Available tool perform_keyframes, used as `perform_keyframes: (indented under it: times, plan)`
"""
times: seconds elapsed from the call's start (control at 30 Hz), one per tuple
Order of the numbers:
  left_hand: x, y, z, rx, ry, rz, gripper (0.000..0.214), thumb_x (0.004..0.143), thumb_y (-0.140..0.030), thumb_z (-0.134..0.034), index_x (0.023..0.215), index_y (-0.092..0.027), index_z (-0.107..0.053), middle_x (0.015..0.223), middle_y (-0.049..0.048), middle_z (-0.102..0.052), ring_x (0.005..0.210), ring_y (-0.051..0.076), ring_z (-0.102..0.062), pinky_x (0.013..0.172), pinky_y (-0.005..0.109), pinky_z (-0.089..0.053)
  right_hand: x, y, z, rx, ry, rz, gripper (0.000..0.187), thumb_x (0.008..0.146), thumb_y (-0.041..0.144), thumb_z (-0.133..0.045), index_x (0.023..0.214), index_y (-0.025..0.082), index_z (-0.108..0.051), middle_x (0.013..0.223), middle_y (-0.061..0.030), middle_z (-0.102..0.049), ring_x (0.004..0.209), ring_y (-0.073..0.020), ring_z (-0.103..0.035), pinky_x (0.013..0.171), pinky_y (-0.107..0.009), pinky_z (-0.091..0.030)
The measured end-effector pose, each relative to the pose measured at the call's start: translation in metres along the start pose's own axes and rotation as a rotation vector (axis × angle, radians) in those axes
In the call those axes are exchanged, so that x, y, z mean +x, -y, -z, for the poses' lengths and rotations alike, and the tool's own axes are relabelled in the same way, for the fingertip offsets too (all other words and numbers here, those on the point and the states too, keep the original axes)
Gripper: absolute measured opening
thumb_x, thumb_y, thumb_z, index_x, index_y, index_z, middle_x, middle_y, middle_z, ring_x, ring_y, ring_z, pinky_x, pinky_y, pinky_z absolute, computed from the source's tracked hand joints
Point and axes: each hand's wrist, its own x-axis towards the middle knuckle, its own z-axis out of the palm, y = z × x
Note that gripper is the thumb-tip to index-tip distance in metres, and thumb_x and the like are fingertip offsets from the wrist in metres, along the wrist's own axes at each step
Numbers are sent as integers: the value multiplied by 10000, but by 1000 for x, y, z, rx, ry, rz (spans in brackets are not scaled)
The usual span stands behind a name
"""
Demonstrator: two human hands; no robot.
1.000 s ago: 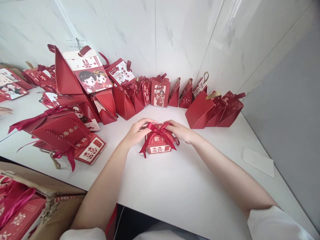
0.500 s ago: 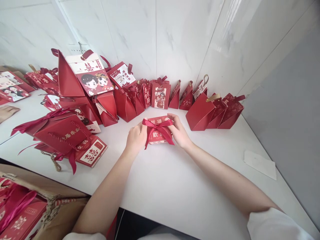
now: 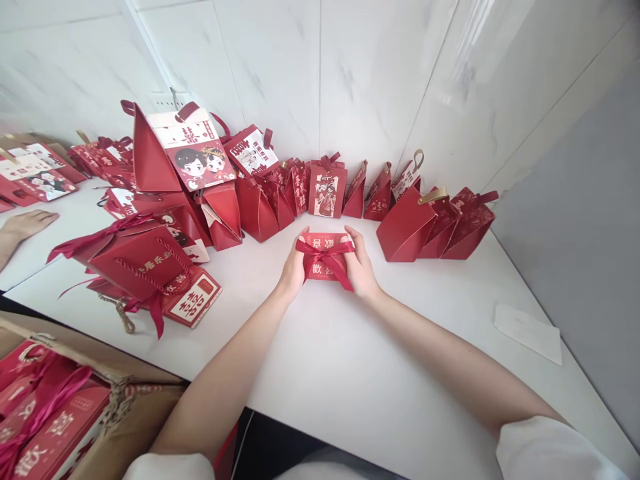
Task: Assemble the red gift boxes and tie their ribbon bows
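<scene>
Between my two hands is a small red gift box (image 3: 323,272) with pale lettering, a red ribbon bow (image 3: 325,251) tied across its top. My left hand (image 3: 293,268) grips its left side, thumb near the bow's left loop. On the opposite side my right hand (image 3: 361,267) holds the box, its thumb by the right loop. A ribbon tail hangs toward the right hand. The box is above or on the white table; which of these I cannot tell.
Red folded gift boxes (image 3: 327,190) stand in a row along the marbled wall. Ribboned red boxes (image 3: 140,267) are piled at left. A cardboard carton (image 3: 120,427) of red boxes sits lower left. A white card (image 3: 527,333) lies at right. Another person's hand (image 3: 25,227) rests far left.
The box has shifted slightly right within the view and its lettered top now faces me more squarely. Both hands still hold it. The whole view has moved a little, showing more at left.
</scene>
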Motion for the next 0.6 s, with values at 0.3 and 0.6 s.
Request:
perform_keyframes:
  times: [0.3,0.6]
  plan:
    - [4,15,7,195,-51,-166,646,924,-631,-366,1490,-321,-343,1552,-19,-366,1454,215,-298,1182,340,-269,2,-1,2,-49,12,-91,675,890,703,-345,1433,302,-371,1338,-66,-559,1221,-252,-528,1071,-443,-392]
    - [1,12,7,296,-37,-197,630,944,-623,-309,1477,-294,-374,1528,5,-407,1438,222,-327,1183,350,-256,1,-4,3,-111,2,-26,661,913,684,-296,1428,276,-376,1341,-69,-557,1219,-252,-528,1064,-416,-394]
